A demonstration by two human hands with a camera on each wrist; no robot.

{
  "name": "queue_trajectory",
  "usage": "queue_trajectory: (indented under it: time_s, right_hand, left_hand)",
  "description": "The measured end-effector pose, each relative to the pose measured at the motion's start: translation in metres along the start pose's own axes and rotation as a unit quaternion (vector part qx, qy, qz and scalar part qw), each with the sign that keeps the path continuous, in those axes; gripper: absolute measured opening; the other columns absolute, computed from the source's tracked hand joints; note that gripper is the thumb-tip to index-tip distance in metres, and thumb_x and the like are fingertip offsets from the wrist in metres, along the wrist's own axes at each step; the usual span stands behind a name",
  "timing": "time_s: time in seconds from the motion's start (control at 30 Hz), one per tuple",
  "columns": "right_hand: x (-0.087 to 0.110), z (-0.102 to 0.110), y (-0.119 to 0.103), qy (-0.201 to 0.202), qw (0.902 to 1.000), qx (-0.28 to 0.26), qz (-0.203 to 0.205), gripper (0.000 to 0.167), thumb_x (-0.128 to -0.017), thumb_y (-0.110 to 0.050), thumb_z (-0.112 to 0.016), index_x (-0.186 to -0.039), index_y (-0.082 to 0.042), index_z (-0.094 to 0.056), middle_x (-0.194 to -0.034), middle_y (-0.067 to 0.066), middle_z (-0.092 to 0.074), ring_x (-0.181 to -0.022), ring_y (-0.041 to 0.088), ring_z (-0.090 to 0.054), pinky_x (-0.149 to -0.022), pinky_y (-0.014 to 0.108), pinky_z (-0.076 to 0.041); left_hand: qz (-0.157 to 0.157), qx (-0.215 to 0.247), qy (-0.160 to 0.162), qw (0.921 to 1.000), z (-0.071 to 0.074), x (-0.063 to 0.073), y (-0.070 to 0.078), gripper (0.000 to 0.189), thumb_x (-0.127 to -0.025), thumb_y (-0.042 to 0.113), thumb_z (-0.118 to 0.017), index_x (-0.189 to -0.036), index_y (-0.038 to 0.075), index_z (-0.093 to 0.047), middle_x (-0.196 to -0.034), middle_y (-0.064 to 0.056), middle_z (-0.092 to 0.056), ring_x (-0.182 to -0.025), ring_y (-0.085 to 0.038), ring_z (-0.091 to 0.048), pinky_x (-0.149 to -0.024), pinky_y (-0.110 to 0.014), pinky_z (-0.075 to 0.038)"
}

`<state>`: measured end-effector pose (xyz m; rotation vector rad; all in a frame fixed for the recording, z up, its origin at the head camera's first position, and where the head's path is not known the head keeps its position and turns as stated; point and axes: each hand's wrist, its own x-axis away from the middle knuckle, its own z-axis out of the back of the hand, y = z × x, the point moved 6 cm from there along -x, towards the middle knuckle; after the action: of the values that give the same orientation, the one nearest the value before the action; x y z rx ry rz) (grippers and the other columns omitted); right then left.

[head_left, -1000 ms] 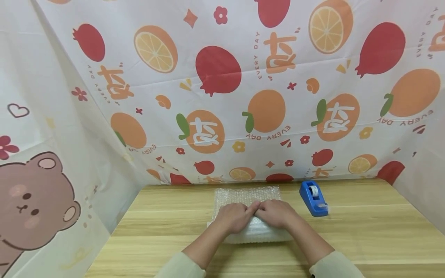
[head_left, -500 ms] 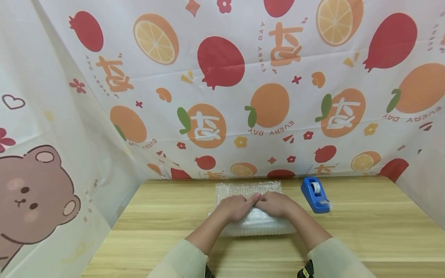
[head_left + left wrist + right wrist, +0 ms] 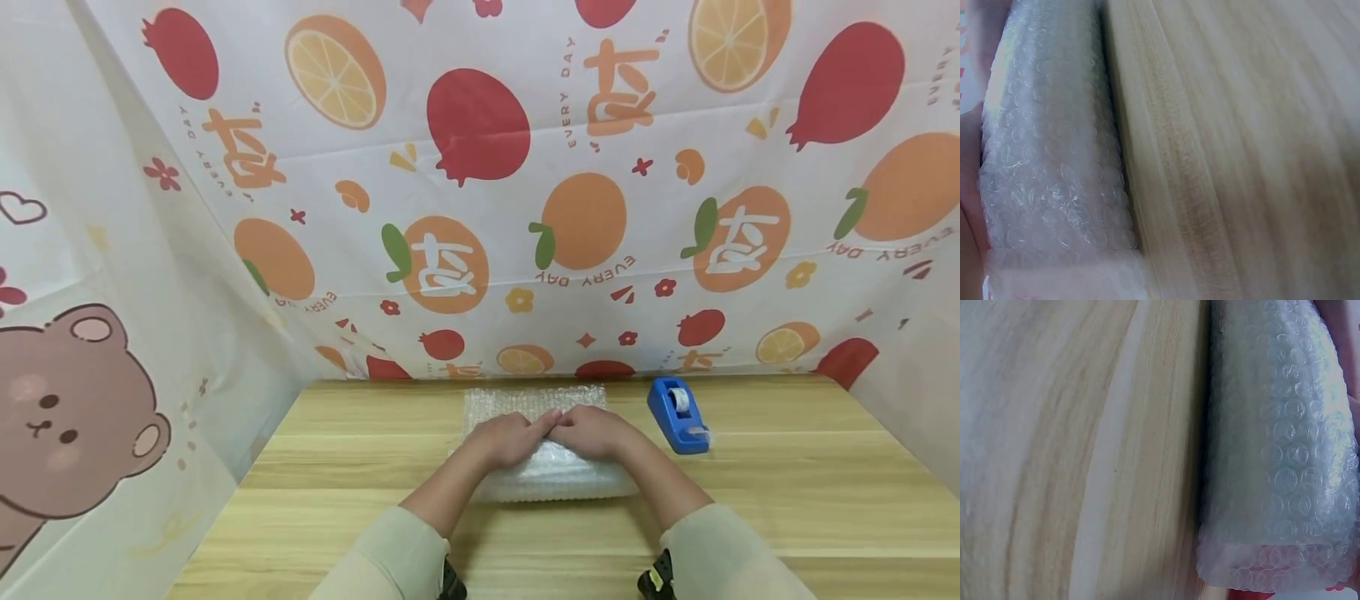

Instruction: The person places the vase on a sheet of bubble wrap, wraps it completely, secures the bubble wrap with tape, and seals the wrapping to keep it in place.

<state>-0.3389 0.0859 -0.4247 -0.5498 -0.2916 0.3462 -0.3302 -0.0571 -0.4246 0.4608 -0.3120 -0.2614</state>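
Observation:
A bubble-wrapped, flat bundle [image 3: 551, 482] lies on the table, a flat sheet of the clear wrap [image 3: 487, 404] stretching behind it. From the left, my left hand [image 3: 506, 440] grips the top of the wrap. My right hand [image 3: 592, 433] grips it from the other side, and the two thumbs meet over the middle. Most fingers are hidden behind the hands. The left wrist view shows the bundle's rounded near side [image 3: 1054, 125] close up, with part of a hand [image 3: 969, 181] along its edge. In the right wrist view, the wrap's end [image 3: 1272, 562] shows something reddish by it.
Right of the bundle stands a blue tape dispenser [image 3: 678, 417] with a roll of clear tape. The wooden table [image 3: 360, 483] meets a fruit-printed cloth [image 3: 480, 333] at its back edge. Another cloth with a bear print [image 3: 67, 417] hangs at the left.
The head view has tilted slightly down, so the scene sits higher and black wrist straps now show. Both hands keep their hold on the wrap, with thumbs together.

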Motion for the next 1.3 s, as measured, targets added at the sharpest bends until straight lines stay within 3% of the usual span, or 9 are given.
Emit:
queue_trajectory:
  time_s: [0.47, 0.6, 0.67, 0.77, 0.83, 0.9, 1.0, 1.17, 1.3]
  right_hand:
    - [-0.003, 0.0, 0.0, 0.016, 0.9998, -0.002, 0.014, 0.049, -0.096, -0.056, -0.049, -0.117, -0.02, -0.074, -0.116, 0.0, -0.071, -0.112, 0.022, -0.063, -0.098, 0.05, -0.046]
    - [0.004, -0.003, 0.0, 0.037, 0.9981, 0.047, 0.018, 0.046, -0.099, -0.051, -0.047, -0.115, -0.017, -0.074, -0.113, 0.0, -0.072, -0.107, 0.022, -0.065, -0.096, 0.05, -0.048]
    - [0.01, -0.005, -0.004, 0.061, 0.9926, 0.104, 0.016, 0.044, -0.101, -0.047, -0.046, -0.114, -0.016, -0.074, -0.113, 0.001, -0.072, -0.108, 0.024, -0.066, -0.097, 0.052, -0.047]
    - [0.023, -0.004, -0.021, 0.116, 0.9718, 0.204, 0.021, 0.037, -0.101, -0.037, -0.048, -0.103, -0.012, -0.075, -0.1, 0.005, -0.075, -0.097, 0.029, -0.069, -0.089, 0.056, -0.049]
    - [0.033, -0.003, -0.035, 0.148, 0.9582, 0.244, 0.021, 0.031, -0.099, -0.032, -0.052, -0.095, -0.012, -0.075, -0.088, 0.007, -0.074, -0.087, 0.031, -0.069, -0.082, 0.057, -0.05]
    - [0.041, -0.003, -0.048, 0.167, 0.9513, 0.257, 0.028, 0.026, -0.098, -0.027, -0.053, -0.091, -0.012, -0.074, -0.081, 0.008, -0.072, -0.08, 0.032, -0.069, -0.075, 0.057, -0.05]
    - [0.043, -0.005, -0.054, 0.174, 0.9564, 0.232, 0.032, 0.026, -0.098, -0.026, -0.052, -0.098, -0.012, -0.074, -0.086, 0.009, -0.073, -0.083, 0.032, -0.069, -0.072, 0.054, -0.052]
    - [0.028, -0.013, -0.032, 0.166, 0.9704, 0.175, -0.002, 0.044, -0.104, -0.041, -0.038, -0.108, -0.016, -0.075, -0.106, 0.004, -0.074, -0.101, 0.03, -0.069, -0.081, 0.05, -0.052]
    - [0.016, -0.013, -0.028, 0.155, 0.9753, 0.157, -0.006, 0.045, -0.103, -0.04, -0.036, -0.108, -0.018, -0.076, -0.107, 0.003, -0.074, -0.099, 0.027, -0.068, -0.082, 0.049, -0.051]
  left_hand:
    - [0.004, 0.005, 0.005, 1.0, 0.001, -0.001, -0.002, 0.092, -0.092, 0.078, -0.013, -0.132, 0.011, -0.063, -0.134, -0.01, -0.062, -0.125, -0.035, -0.055, -0.101, -0.055, -0.042]
    - [0.005, 0.0, 0.01, 0.9999, -0.005, -0.001, 0.0, 0.089, -0.096, 0.072, -0.012, -0.13, 0.008, -0.063, -0.134, -0.011, -0.062, -0.125, -0.035, -0.055, -0.101, -0.055, -0.042]
    - [0.004, -0.008, 0.012, 0.9999, -0.009, -0.002, 0.001, 0.088, -0.097, 0.07, -0.011, -0.128, 0.007, -0.064, -0.132, -0.011, -0.063, -0.124, -0.035, -0.056, -0.099, -0.054, -0.043]
    - [0.002, -0.016, 0.019, 0.9997, -0.015, -0.002, 0.002, 0.086, -0.098, 0.068, -0.012, -0.125, 0.007, -0.066, -0.129, -0.01, -0.065, -0.121, -0.034, -0.058, -0.097, -0.054, -0.044]
    - [0.003, -0.016, 0.024, 0.9996, -0.017, -0.002, 0.002, 0.08, -0.1, 0.065, -0.016, -0.119, 0.007, -0.069, -0.125, -0.01, -0.067, -0.118, -0.033, -0.06, -0.095, -0.053, -0.046]
    - [0.003, -0.017, 0.028, 0.9994, -0.017, -0.001, 0.002, 0.072, -0.102, 0.059, -0.02, -0.108, 0.009, -0.071, -0.118, -0.009, -0.069, -0.111, -0.032, -0.063, -0.091, -0.052, -0.047]
    - [0.002, -0.014, 0.034, 0.9993, -0.015, -0.001, 0.002, 0.057, -0.104, 0.047, -0.028, -0.102, 0.01, -0.071, -0.114, -0.008, -0.07, -0.107, -0.031, -0.065, -0.089, -0.053, -0.048]
    - [-0.025, -0.027, 0.036, 0.9987, -0.009, -0.003, 0.003, 0.052, -0.104, 0.042, -0.029, -0.121, 0.012, -0.069, -0.126, -0.007, -0.067, -0.12, -0.032, -0.06, -0.097, -0.055, -0.046]
    - [-0.044, -0.016, 0.053, 0.9975, 0.003, -0.003, 0.001, 0.048, -0.105, 0.04, -0.032, -0.123, 0.012, -0.068, -0.129, -0.006, -0.065, -0.123, -0.031, -0.058, -0.099, -0.052, -0.045]
